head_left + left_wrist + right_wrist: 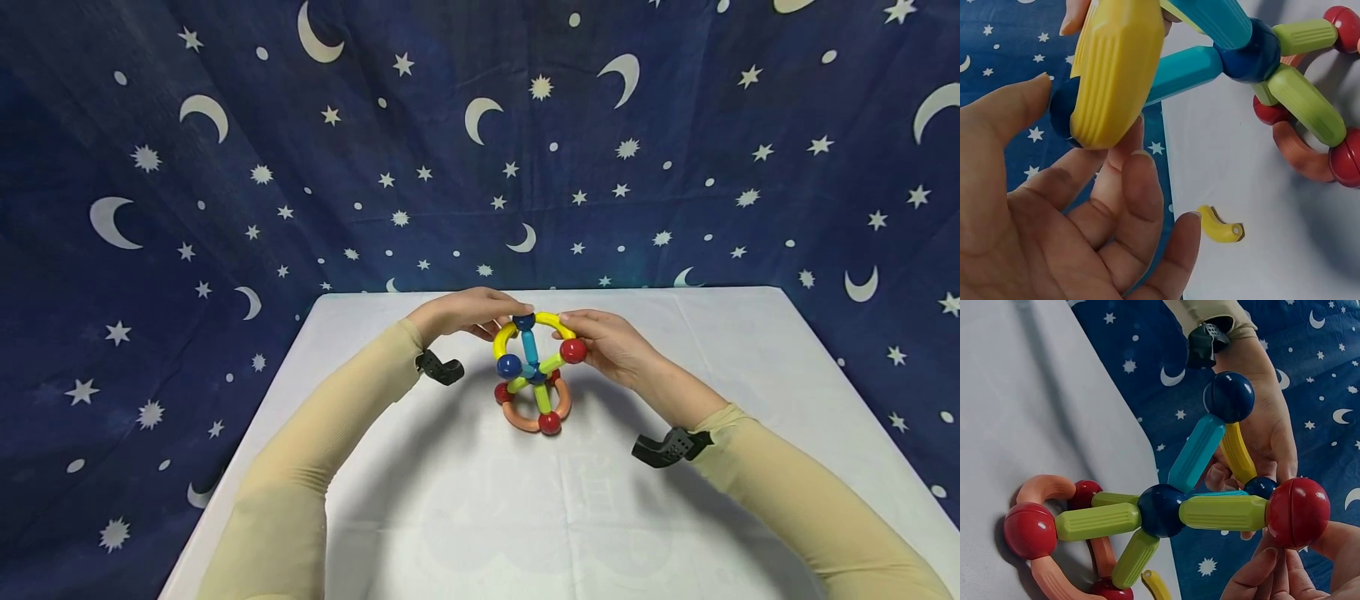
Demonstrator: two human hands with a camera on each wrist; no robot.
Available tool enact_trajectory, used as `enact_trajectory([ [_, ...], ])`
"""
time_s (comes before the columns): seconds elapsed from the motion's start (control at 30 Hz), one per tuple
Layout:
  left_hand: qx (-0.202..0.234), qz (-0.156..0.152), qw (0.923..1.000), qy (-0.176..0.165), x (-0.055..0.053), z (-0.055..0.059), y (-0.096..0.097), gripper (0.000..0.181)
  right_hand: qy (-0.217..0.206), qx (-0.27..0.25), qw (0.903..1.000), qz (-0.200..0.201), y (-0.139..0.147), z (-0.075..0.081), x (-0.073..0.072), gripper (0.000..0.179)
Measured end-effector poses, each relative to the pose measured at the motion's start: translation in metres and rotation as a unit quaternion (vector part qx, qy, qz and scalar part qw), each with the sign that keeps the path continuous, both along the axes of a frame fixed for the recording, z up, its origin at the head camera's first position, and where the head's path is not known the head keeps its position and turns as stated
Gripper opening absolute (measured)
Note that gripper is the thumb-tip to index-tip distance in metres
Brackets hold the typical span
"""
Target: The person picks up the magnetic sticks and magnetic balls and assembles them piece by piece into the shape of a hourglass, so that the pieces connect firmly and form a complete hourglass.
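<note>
A model of magnetic building sticks and balls stands on the table. Lime and light-blue sticks radiate from its central dark blue ball (1161, 510). Curved orange sticks (1302, 153) join red balls at the bottom; curved yellow sticks (1116, 75) arch along the top. My left hand (468, 311) pinches the top dark blue ball (523, 321) between thumb and fingers. On the other side, my right hand (611, 343) grips the model by the yellow arch and upper red ball (1299, 512); that ball partly hides its fingers in the right wrist view.
A loose yellow curved stick (1221, 226) lies on the white tablecloth (570, 517) close to the model. A dark blue curtain (442, 150) with moons and stars hangs behind and beside the table. Black straps with cameras sit at both wrists.
</note>
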State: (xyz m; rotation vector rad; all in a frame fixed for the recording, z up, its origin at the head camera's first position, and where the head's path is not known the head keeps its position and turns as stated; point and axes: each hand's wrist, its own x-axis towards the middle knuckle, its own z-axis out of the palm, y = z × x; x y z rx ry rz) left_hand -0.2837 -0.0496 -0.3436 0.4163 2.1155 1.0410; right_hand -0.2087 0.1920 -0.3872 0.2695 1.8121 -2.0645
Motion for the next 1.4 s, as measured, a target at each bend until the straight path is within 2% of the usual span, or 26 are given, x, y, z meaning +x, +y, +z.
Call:
enact_trajectory([
  [0.13, 0.006, -0.011, 0.9999, 0.005, 0.0, -0.001, 0.001, 0.05, 0.002, 0.001, 1.0, 0.002, 0.0, 0.0, 0.0, 0.054],
  [0.3, 0.016, -0.007, 0.9998, 0.008, -0.001, -0.003, 0.003, 0.045, 0.005, -0.004, 1.0, 0.007, 0.0, -0.001, 0.0, 0.056],
  [0.7, 0.02, -0.006, 0.9996, 0.018, 0.0, -0.006, 0.004, 0.046, -0.006, 0.007, 1.0, -0.003, 0.005, -0.007, 0.002, 0.058],
  [0.83, 0.022, -0.006, 0.9996, 0.018, 0.001, -0.006, 0.004, 0.044, -0.001, 0.052, 0.9986, -0.008, 0.013, -0.024, 0.007, 0.053],
  [0.9, 0.021, -0.005, 0.9996, 0.018, 0.001, -0.006, 0.004, 0.044, 0.012, 0.109, 0.9939, 0.01, 0.017, -0.038, 0.014, 0.046],
  [1.0, 0.019, -0.006, 0.9996, 0.018, 0.002, -0.006, 0.005, 0.044, 0.05, 0.203, 0.9756, 0.066, 0.02, -0.061, 0.03, 0.037],
  [1.13, 0.022, -0.007, 0.9995, 0.022, 0.003, -0.004, 0.005, 0.044, 0.135, 0.299, 0.9359, 0.128, 0.015, -0.082, 0.05, 0.036],
  [1.27, 0.027, -0.005, 0.9994, 0.021, 0.002, -0.004, 0.004, 0.043, 0.208, 0.363, 0.8968, 0.144, 0.004, -0.093, 0.06, 0.038],
  [1.4, 0.026, -0.007, 0.9995, 0.018, 0.002, -0.005, 0.005, 0.042, 0.232, 0.415, 0.8673, 0.147, -0.006, -0.098, 0.065, 0.04],
])
